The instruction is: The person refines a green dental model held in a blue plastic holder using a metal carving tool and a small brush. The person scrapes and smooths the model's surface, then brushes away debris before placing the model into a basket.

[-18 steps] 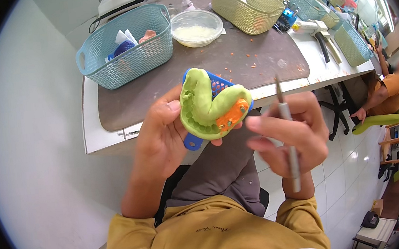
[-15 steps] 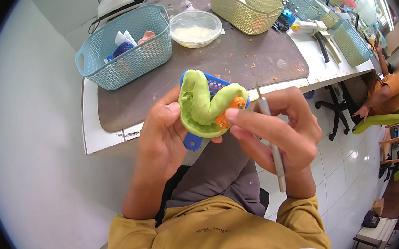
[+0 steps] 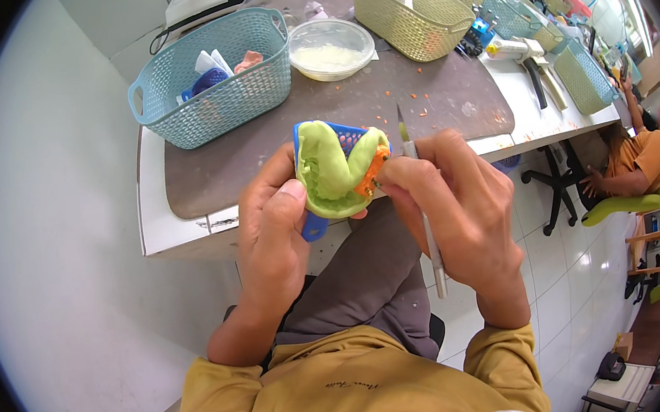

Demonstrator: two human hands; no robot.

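Note:
My left hand (image 3: 272, 219) grips a dental impression tray by its side, thumb on the rim. The blue perforated tray (image 3: 315, 227) is filled with a light green dental impression (image 3: 325, 163) that shows tooth hollows along its curve. Orange material (image 3: 374, 172) sits on the impression's right side, with small dark or metallic bits in it. Between the fingers of my right hand (image 3: 455, 203) is a scalpel-like knife (image 3: 431, 248) with a thin silver handle, its blade pointing up and away. The fingertips of that hand are at the orange material; whether they pinch any of it is hidden.
On the brown mat (image 3: 262, 153) stand a blue basket (image 3: 219, 110) and a clear bowl (image 3: 332, 53) of whitish contents. Orange crumbs lie scattered beyond my hands. A beige basket (image 3: 412, 26) stands farther back. To the right, a person (image 3: 639, 155) sits on a green chair.
The tray has tilted and shifted slightly left. My right hand has turned, and the knife's blade has swung left, closer to the impression. Both hands keep their hold.

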